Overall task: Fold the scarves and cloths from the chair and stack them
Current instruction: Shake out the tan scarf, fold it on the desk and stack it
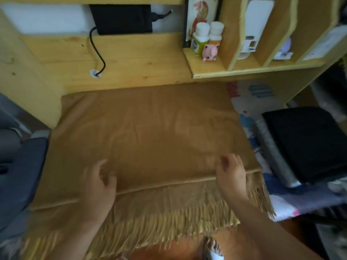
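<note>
Lying spread over the pale wooden desk [131, 55], one tan fringed scarf [150, 128] of soft woven cloth takes up most of the work surface, its fringe [150, 222] hanging off the near edge toward the person.

Progress, as judged: the scarf appears doubled once, since a straight folded edge runs across it above the fringe, from lower left to upper right. Further folds look to remain before it makes a compact piece. No finished stack can be identified with confidence. A black folded cloth [309, 143] lies at the right on a patterned sheet [249, 102], beside a grey rolled item [272, 152]; whether these are finished work cannot be told. The chair named in the task cannot be picked out for certain; a dark grey padded shape [20, 175] at the left may be part of it.

Left hand [99, 184]: placed on the scarf at the folded edge, left of centre, fingers loosely curved. Blur hides whether it pinches the cloth or merely presses it.

Right hand [231, 173]: placed on the same folded edge, toward the scarf's right side, fingers bent down onto the fabric. Whether it has hold of the cloth cannot be told.

Relation: the scarf lies directly beneath both hands, which are well apart along the one edge, with most of the cloth beyond the fingertips.
</note>
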Demonstrator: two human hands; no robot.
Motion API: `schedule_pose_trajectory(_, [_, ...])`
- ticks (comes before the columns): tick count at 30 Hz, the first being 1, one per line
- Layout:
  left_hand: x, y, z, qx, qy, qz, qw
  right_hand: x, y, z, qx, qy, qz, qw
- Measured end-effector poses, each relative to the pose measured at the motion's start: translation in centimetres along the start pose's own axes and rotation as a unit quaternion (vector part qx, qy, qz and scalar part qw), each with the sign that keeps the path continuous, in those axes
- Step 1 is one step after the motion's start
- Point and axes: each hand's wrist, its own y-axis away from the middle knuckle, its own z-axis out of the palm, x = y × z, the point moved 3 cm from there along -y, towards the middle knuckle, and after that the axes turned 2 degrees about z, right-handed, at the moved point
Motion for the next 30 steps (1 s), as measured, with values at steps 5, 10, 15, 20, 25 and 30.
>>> schedule_pose_trajectory(5, [-2.5, 4.0, -1.6, 0.028, 0.471, -0.474, 0.744, 4.6, 2.9, -1.6, 0.011, -0.373, 0.4, 0.837])
schedule_pose_trajectory(10, [-1.5, 0.9, -3.0, 0.059, 0.516, -0.496, 0.695, 6.7, -2.0, -2.6, 0.02, -0.509, 0.456, 0.73])
schedule_pose_trajectory(15, [-2.4, 1.4, -1.6, -0.054, 0.137, -0.329, 0.933, 8.5, -2.5, -5.0, 0.044, -0.076, 0.328, 0.94])
schedule_pose_trajectory(20, [-4.1, 4.6, 0.4, -0.188, -0.268, -0.136, 0.935, 9.7, -2.9, -5.6, 0.051, 0.083, 0.355, 0.93])
schedule_pose_trajectory(25, [-4.5, 4.9, 0.1, -0.144, -0.279, -0.128, 0.941, 8.1, -4.0, -5.8, 0.026, 0.061, 0.261, 0.963])
schedule_pose_trajectory(30, [-4.1, 5.3, -0.1, -0.151, -0.312, -0.104, 0.932, 8.3, -2.6, -7.8, 0.042, 0.2, 0.175, 0.963])
